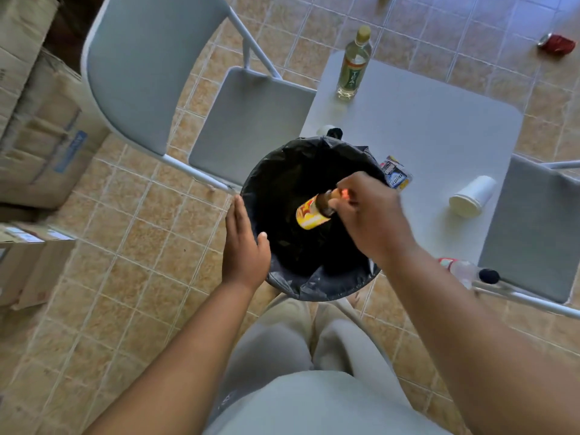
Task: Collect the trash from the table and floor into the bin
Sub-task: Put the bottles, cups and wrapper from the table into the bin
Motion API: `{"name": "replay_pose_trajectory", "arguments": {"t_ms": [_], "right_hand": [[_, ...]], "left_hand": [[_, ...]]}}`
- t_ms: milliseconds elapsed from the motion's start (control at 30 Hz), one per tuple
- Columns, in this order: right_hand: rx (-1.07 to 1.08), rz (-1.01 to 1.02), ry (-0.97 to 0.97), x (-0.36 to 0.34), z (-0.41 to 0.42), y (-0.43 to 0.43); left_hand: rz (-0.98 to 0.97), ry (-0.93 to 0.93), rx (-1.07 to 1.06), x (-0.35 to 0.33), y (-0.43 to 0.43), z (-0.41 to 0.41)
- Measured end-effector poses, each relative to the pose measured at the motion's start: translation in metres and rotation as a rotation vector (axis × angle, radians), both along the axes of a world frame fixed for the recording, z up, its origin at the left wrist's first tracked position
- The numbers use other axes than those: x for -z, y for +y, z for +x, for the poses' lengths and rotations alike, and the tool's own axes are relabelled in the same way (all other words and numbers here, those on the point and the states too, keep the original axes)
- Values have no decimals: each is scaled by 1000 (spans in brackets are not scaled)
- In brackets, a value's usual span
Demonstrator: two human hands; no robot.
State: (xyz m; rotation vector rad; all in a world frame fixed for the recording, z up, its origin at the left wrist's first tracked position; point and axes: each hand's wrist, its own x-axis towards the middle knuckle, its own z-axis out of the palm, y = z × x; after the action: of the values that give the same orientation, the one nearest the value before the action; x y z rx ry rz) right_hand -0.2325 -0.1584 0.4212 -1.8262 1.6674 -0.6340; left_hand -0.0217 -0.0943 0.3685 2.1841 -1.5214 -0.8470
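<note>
A round bin [284, 279] lined with a black bag stands on the tiled floor in front of me. My right hand [368, 211] is over its opening, shut on the neck of a brown bottle with a yellow label [312, 215] that points down into the bin. My left hand [243, 246] lies flat against the bin's left rim, thumb over the edge. On the grey table [423, 127] stand a tea bottle [353, 65], a tipped white paper cup [472, 196] and a crumpled wrapper [397, 175].
A grey folding chair [194, 98] stands left of the table, another [533, 227] at the right. A clear plastic bottle [464, 270] lies under the right chair. A crushed red can [557, 43] lies on the far floor. Cardboard boxes [40, 127] line the left.
</note>
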Motion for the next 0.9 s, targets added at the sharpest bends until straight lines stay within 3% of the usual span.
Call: {"name": "replay_pose_trajectory", "arguments": {"t_ms": [133,267,467,600,733,900], "right_hand": [[-178,312,332,65,36,-14],[-219,645,424,117,53,-28],[-180,696,415,143,63,-39],[-294,743,470,138,61,-31],[-276,608,280,106,50,-24],[-18,-111,-189,25,11,-18]], "left_hand": [[-6,-9,-14,0,2,-2],[-8,-35,-52,4,1,-5],[-55,-63,-40,9,2,-5],[-14,-160,32,9,0,-2],[-11,-334,187,4,-5,0],[1,-430,274,4,-10,-4]]}}
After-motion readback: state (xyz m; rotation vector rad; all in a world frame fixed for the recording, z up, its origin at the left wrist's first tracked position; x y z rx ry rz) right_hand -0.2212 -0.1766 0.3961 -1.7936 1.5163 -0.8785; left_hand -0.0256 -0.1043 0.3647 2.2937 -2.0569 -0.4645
